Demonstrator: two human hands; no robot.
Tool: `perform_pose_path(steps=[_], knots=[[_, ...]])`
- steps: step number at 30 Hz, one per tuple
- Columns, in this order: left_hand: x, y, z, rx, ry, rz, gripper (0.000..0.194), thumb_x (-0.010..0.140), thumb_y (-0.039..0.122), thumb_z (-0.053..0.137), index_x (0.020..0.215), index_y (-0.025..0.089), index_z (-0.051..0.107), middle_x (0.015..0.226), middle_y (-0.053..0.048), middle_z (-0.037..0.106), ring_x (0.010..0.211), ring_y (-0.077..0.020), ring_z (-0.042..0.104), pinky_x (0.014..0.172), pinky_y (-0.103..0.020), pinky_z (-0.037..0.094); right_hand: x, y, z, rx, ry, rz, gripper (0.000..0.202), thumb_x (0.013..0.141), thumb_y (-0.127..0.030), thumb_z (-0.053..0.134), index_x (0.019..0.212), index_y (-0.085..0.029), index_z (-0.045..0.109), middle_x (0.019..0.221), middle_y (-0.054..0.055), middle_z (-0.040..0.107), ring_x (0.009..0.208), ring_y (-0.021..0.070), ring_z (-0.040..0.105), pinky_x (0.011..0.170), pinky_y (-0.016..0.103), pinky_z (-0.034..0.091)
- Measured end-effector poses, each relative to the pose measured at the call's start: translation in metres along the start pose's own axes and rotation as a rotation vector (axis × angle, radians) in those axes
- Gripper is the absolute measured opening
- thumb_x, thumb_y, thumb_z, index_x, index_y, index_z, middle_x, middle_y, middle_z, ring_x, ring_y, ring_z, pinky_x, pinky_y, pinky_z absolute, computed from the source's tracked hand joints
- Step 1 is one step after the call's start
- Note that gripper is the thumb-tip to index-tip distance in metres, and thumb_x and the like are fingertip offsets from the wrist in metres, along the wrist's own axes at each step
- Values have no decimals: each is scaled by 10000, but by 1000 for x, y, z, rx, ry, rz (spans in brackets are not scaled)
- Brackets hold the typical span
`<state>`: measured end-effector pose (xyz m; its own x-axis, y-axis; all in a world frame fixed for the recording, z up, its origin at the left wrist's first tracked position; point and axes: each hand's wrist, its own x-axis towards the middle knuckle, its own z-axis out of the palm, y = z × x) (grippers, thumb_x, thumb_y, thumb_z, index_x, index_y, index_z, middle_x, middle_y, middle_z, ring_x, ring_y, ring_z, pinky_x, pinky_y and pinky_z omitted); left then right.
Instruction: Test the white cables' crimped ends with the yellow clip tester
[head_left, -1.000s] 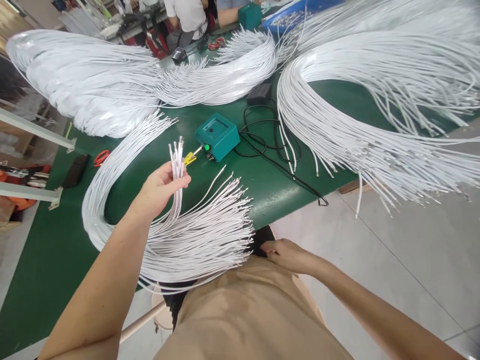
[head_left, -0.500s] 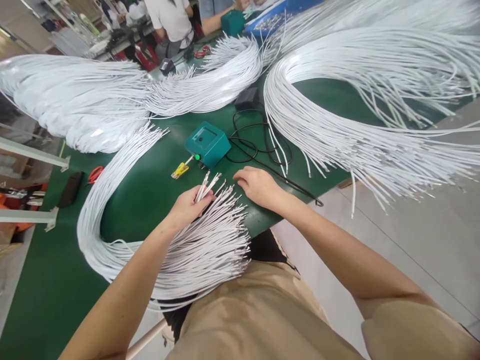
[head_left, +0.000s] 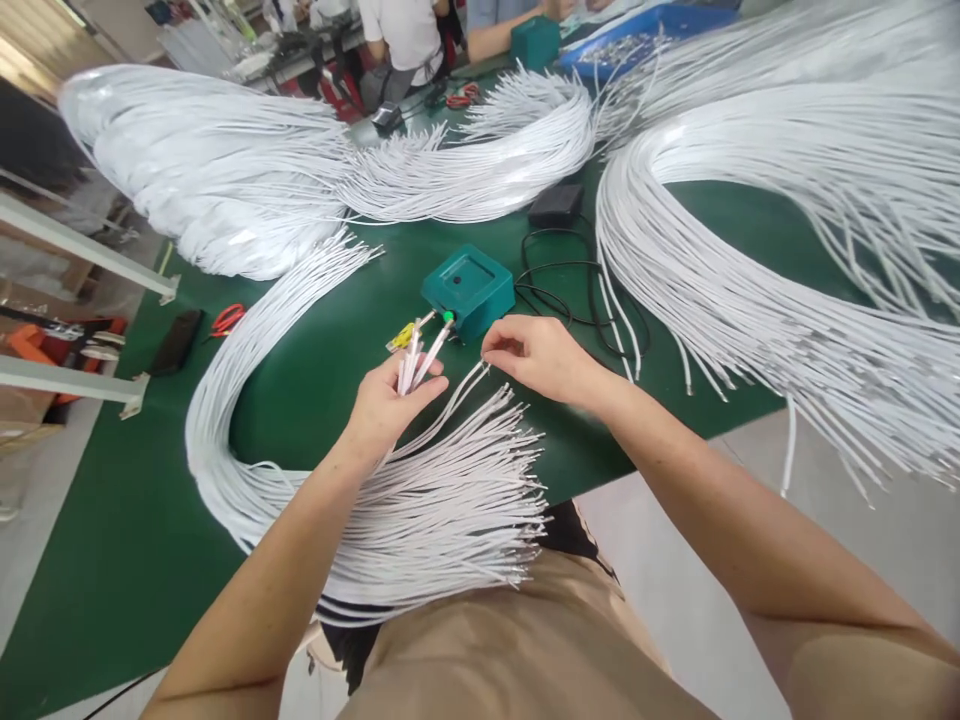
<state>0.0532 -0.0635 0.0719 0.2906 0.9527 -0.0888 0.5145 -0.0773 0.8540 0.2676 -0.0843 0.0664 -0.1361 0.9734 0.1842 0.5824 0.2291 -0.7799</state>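
Several white cables point(head_left: 411, 372) stand up out of my left hand point(head_left: 390, 395), which is closed around them near their ends. My right hand point(head_left: 536, 355) pinches the tips of a few more white cables point(head_left: 459, 395) at its thumb and forefinger. Below both hands a thick bundle of white cables point(head_left: 442, 510) fans out toward my lap, its cut ends pointing right. Just beyond the hands sits a teal box point(head_left: 469, 285) with a green light and a yellow clip point(head_left: 403, 337) on a short metal stem. Part of the clip is hidden behind the left hand's cables.
Large white cable bundles point(head_left: 210, 170) lie at the back left and more cables point(head_left: 720, 230) on the right. A black box point(head_left: 556, 205) with black cords stands behind the teal box. Red-handled scissors point(head_left: 227, 320) rest at left. Co-workers point(head_left: 401, 40) sit across the green table point(head_left: 112, 520).
My right hand has closed on a few cable tips and draws them apart from the bundle. The left hand still holds its cables. The whole view has shifted, with the table appearing further right.
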Motion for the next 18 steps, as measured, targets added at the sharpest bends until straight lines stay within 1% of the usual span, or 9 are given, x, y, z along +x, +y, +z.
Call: perform_pose_path(steps=[1, 2, 4, 5, 7, 9, 10, 13, 18], knots=[[2, 2, -3, -37, 23, 25, 274, 648, 377, 736, 773, 175, 601, 987, -40, 688, 805, -176, 606, 724, -284, 450, 8, -7, 0, 33, -2, -8, 94, 780, -169, 566, 746, -152, 653, 751, -3, 631, 661, 98, 507, 663, 240, 367], [5, 2, -6, -77, 7, 40, 281, 631, 365, 750, 741, 174, 576, 1031, -45, 682, 861, -192, 611, 753, -293, 454, 16, -13, 2, 67, -9, -16, 89, 772, -174, 571, 739, -150, 650, 740, -7, 630, 652, 96, 504, 657, 241, 369], [11, -1, -11, -157, -33, 55, 293, 627, 354, 755, 699, 170, 538, 984, -47, 684, 895, -201, 616, 774, -301, 460, 32, -23, 7, 141, -35, -32, 84, 761, -194, 582, 734, -147, 646, 731, -9, 630, 648, 95, 505, 643, 242, 376], [13, -3, -13, -195, -31, 48, 294, 637, 352, 749, 698, 168, 528, 927, -39, 682, 872, -193, 621, 754, -294, 464, 40, -27, 10, 183, -52, -37, 85, 754, -206, 590, 732, -145, 644, 730, -8, 630, 652, 97, 509, 639, 242, 380], [19, -10, -18, -266, 8, 17, 304, 647, 349, 746, 708, 166, 511, 838, -24, 665, 785, -166, 625, 632, -250, 448, 56, -32, 19, 284, -81, -35, 100, 749, -230, 599, 736, -142, 643, 722, -4, 628, 653, 99, 514, 630, 239, 393], [24, -15, -24, -343, 27, -12, 303, 665, 343, 737, 739, 166, 501, 806, -27, 662, 734, -153, 632, 510, -207, 386, 70, -34, 28, 411, -105, -2, 130, 772, -250, 581, 780, -142, 653, 724, 4, 630, 631, 95, 514, 605, 233, 405], [26, -17, -27, -383, 23, -16, 298, 676, 336, 729, 756, 167, 497, 802, -34, 667, 732, -156, 643, 477, -195, 361, 76, -34, 33, 472, -115, 24, 147, 788, -253, 565, 813, -144, 660, 728, 8, 631, 615, 91, 511, 587, 229, 409], [32, -22, -35, -471, 16, -15, 278, 701, 304, 712, 783, 164, 486, 803, -51, 683, 740, -168, 675, 464, -184, 370, 90, -32, 48, 598, -148, 102, 192, 833, -248, 520, 893, -152, 674, 757, 20, 636, 598, 85, 513, 563, 219, 423], [42, -35, -38, -525, 51, -50, 298, 683, 286, 730, 768, 161, 474, 770, -46, 685, 720, -178, 695, 478, -182, 403, 96, -28, 68, 730, -127, 168, 201, 847, -257, 518, 882, -154, 687, 750, 22, 631, 623, 84, 533, 588, 216, 443]])
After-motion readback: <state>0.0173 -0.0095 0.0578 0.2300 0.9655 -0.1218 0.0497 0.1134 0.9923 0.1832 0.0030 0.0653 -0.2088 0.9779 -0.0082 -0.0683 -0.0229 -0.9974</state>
